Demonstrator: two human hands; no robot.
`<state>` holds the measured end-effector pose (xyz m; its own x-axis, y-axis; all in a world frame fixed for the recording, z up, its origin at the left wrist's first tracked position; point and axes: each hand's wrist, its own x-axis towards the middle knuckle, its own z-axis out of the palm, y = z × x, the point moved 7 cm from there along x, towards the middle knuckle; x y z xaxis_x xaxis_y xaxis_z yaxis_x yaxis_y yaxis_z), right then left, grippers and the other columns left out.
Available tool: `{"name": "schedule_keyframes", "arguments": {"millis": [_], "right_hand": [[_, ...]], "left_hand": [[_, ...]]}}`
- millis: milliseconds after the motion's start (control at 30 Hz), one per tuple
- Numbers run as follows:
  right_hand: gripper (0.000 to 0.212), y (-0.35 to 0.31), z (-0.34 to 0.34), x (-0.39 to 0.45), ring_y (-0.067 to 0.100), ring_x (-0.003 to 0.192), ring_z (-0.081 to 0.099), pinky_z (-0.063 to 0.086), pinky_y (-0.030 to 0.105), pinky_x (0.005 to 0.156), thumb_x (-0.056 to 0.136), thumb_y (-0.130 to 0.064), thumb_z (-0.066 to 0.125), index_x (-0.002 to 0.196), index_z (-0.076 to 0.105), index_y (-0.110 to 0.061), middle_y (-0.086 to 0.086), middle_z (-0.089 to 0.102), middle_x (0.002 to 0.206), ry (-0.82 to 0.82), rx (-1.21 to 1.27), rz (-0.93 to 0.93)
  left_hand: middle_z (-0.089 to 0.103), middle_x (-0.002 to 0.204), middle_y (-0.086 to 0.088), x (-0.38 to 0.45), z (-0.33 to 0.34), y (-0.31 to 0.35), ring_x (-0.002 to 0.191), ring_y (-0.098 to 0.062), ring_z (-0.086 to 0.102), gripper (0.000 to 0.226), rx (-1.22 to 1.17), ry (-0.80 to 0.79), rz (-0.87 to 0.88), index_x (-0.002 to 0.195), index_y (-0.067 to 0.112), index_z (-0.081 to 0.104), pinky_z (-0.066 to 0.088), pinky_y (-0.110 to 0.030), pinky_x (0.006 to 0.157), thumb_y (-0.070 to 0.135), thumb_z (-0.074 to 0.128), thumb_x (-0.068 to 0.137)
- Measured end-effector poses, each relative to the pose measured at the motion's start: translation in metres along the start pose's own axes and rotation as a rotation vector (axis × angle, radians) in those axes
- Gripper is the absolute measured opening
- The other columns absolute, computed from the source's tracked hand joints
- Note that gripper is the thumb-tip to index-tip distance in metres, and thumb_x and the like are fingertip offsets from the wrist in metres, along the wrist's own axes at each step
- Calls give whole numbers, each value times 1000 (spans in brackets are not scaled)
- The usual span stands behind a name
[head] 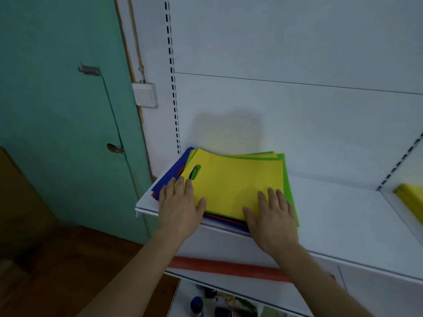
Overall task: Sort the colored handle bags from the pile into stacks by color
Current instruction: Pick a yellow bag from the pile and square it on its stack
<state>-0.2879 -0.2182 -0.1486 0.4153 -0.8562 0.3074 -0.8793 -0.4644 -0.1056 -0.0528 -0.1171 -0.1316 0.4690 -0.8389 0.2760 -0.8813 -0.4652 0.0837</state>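
White shelf under mixed pile; left hand and right hand flat, fingers straight, gripping nothing, pressing yellow bag on top, likely steadying before lifting; yellow stack waiting far right.

yellow bag: matt, smooth | shelf: smooth white, slight sheen | floor: wood

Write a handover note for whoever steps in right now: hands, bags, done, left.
Left hand: flat, fingers straight, on the left edge of the pile, near the top bag's handle slot.
Right hand: flat on the pile's front right corner. Neither hand grips anything.
Pile: on the white shelf, left end. Yellow bag on top, green under it, blue and red lower down.
Done: a yellow stack lies at the far right of the shelf, partly out of view.
Left: the pile is still mixed; no green, blue or red stacks in view.
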Motion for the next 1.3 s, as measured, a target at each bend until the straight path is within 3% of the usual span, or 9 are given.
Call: {"name": "schedule_keyframes", "arguments": {"millis": [233,367,533,800,1000,1100,1167,1233,1300], "right_hand": [[89,1,8,3,34,157,23,23,53,126,94,-78,19,157,44,-21,12,33,168,-75,-25,16],[91,4,22,0,30,160,13,18,50,128,95,-79,6,163,33,-25,7,21,173,-123,0,-16],[85,4,28,-8,31,160,15,22,51,127,101,-76,9,163,32,-22,8,22,173,-97,1,-29],[87,4,28,-8,31,160,17,24,52,127,101,-76,8,162,36,-20,9,25,172,-73,3,-36],[83,6,28,-6,29,160,18,24,51,127,101,-77,19,160,41,-23,7,28,171,-58,67,-40],[71,14,22,-3,32,154,32,33,54,122,101,-70,35,145,61,-21,10,44,162,29,234,-4],[59,26,14,-1,37,142,47,43,54,114,101,-61,42,127,72,-17,13,57,149,129,278,63],[53,41,5,1,40,126,55,52,53,100,97,-55,46,119,74,-15,14,64,138,167,195,192],[54,54,5,4,37,116,56,53,48,93,96,-58,48,124,68,-16,11,65,130,37,107,330]], "left_hand": [[14,172,-17,18,20,-11,158,-35,12,96,-62,-39,22,163,1,19,19,-50,128,72,29,99],[23,169,-18,13,25,-7,157,-37,15,87,-13,-24,55,159,4,34,19,-54,127,68,24,101],[34,164,-21,8,21,3,156,-41,19,63,4,19,132,150,22,50,15,-60,126,58,29,104],[54,149,-7,8,16,13,149,-34,33,64,-19,24,207,158,24,34,18,-61,124,50,41,100],[40,157,-4,4,5,39,145,-28,36,74,-373,8,345,162,28,21,37,-48,118,39,56,98],[33,158,0,8,-8,41,142,-17,38,65,-646,15,311,153,29,41,43,-36,110,62,52,98],[38,152,4,17,-16,36,137,-10,39,59,-776,48,226,134,24,64,39,-28,105,68,53,97],[47,144,3,29,-22,23,133,-10,44,35,-808,98,89,110,21,75,36,-24,100,52,63,99],[56,135,0,40,-23,10,125,-15,52,12,-799,81,-37,105,20,75,38,-21,90,27,69,97]]}}
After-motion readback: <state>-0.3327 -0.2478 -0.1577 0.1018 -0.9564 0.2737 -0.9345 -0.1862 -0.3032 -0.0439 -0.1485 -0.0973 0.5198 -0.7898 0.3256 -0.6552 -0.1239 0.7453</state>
